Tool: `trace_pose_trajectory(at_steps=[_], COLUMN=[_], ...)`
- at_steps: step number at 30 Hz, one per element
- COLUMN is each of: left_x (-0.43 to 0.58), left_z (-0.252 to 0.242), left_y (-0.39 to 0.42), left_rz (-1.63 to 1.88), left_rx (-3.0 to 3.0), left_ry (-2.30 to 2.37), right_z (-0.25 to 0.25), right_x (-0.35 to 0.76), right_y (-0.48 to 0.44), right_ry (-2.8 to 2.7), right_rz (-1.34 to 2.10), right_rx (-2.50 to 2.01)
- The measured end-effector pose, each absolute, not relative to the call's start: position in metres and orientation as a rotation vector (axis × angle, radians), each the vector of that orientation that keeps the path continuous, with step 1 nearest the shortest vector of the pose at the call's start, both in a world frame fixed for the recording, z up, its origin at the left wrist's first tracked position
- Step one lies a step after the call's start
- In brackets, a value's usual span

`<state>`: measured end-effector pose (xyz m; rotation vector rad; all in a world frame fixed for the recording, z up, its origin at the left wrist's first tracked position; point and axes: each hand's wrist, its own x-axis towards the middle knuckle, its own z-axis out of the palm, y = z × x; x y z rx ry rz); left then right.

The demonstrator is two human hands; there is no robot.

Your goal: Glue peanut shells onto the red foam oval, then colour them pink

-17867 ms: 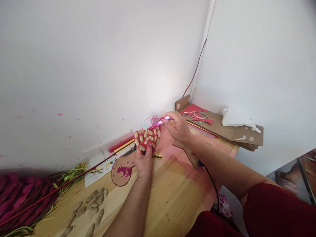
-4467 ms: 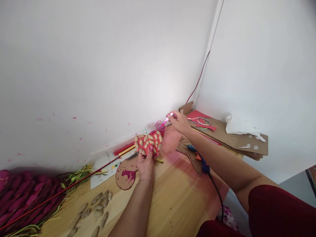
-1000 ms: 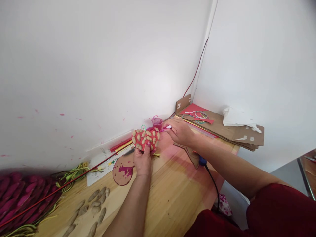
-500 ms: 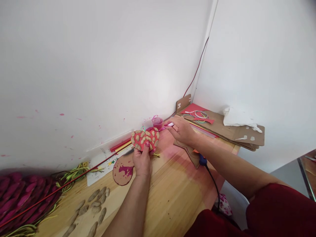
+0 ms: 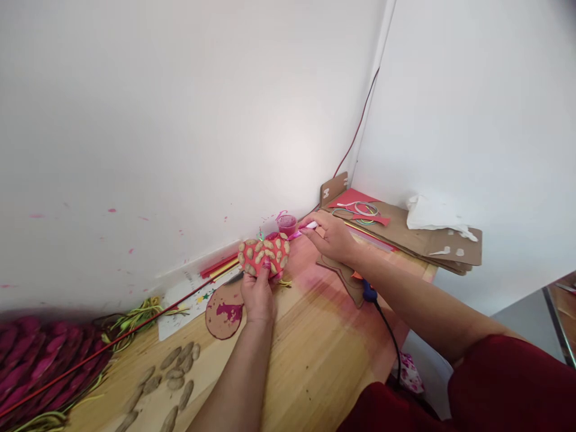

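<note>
My left hand grips a red piece covered with peanuts in their shells, its thumb pressed on the front face. Just right of it, my right hand is closed around a paintbrush with a white handle and a pink-stained end. The brush end lies close to the piece's right edge; whether they touch I cannot tell. Behind them stands a small cup of pink paint. A round brown disc with pink paint smears lies on the table left of my left wrist.
Loose peanuts lie at the front left. A large magenta scaly piece and yellow-green strings sit at far left. A blue glue gun with a black cord is by my right forearm. Cardboard sheets fill the back right.
The peanut-covered piece has shifted very slightly left and down in my left hand. My right hand stays in nearly the same spot with the brush.
</note>
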<state>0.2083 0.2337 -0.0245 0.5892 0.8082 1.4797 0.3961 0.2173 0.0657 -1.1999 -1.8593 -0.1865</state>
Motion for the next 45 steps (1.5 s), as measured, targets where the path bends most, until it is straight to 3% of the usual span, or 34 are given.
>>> trace_pose_trajectory(at_steps=[45], left_x=[0.2085], left_z=[-0.0276], left_y=[0.2346], left_rz=[1.487], left_rx=[0.608], left_ry=[0.79], right_z=[0.0705], right_x=[0.3933], right_y=[0.222], right_ry=[-1.841], right_rz=[-0.176], right_rx=[-1.223])
